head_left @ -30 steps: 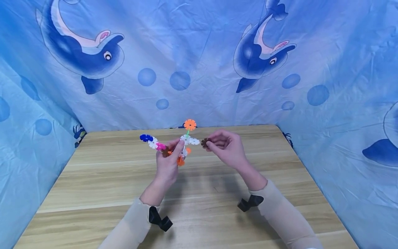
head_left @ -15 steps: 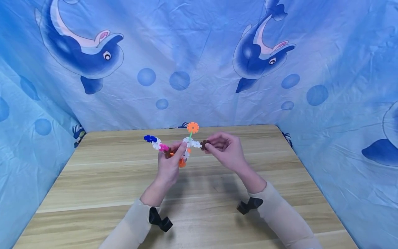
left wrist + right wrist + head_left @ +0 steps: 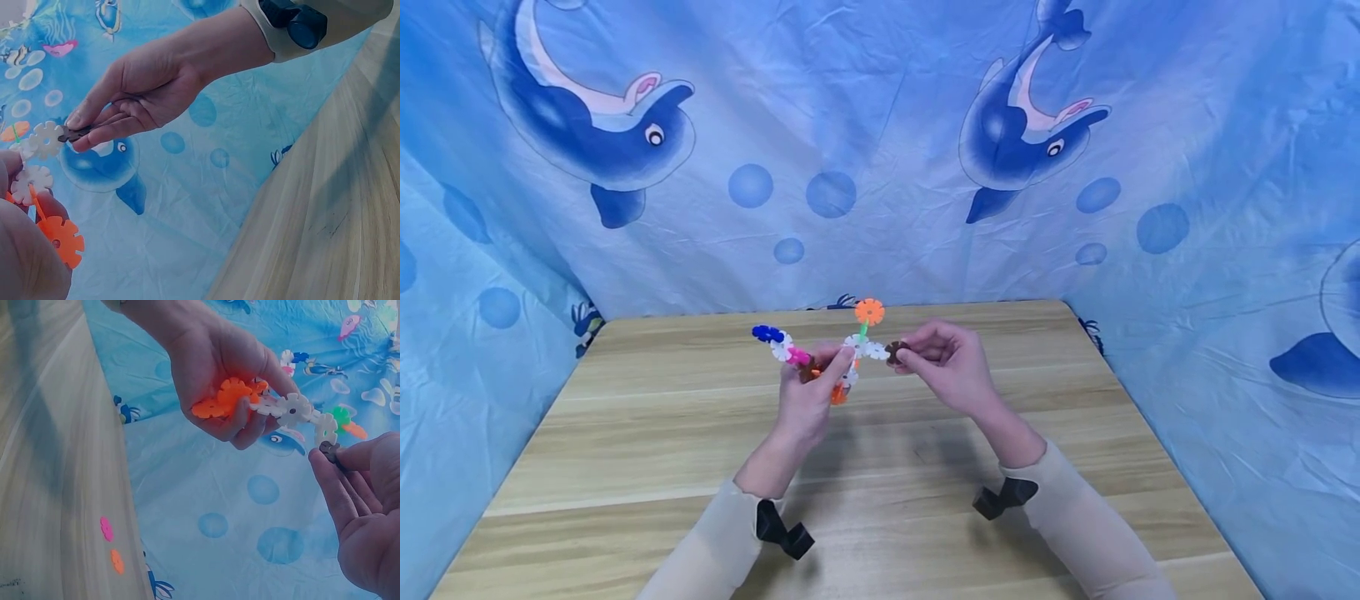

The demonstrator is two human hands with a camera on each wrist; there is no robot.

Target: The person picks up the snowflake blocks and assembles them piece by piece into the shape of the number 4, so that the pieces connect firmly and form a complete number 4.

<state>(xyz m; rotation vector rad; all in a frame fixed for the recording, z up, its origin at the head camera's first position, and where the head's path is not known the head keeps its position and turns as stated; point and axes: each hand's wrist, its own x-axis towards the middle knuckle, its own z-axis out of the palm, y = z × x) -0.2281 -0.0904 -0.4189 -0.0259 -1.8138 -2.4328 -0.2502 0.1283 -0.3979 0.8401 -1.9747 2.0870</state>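
Above the table, my left hand (image 3: 808,396) grips a chain of interlocking snowflake discs. A blue disc (image 3: 767,333), a white one and a pink disc (image 3: 798,357) stick out to its left. An orange disc (image 3: 870,312) stands at the top on a green disc (image 3: 862,332); more orange discs (image 3: 234,394) show at the palm in the right wrist view. My right hand (image 3: 953,367) pinches a brown snowflake disc (image 3: 896,352) between thumb and fingers. Its edge meets the outermost white disc (image 3: 45,139), slots overlapping in the left wrist view.
A wooden table (image 3: 880,517) lies below both hands. In the right wrist view a pink disc (image 3: 107,529) and an orange disc (image 3: 117,561) lie on it. Blue dolphin-print cloth (image 3: 880,125) hangs behind and at both sides.
The left hand has shifted slightly right with the chain, and the gap between the white disc and the brown disc has closed. The right hand keeps its pinch, nearly in place.
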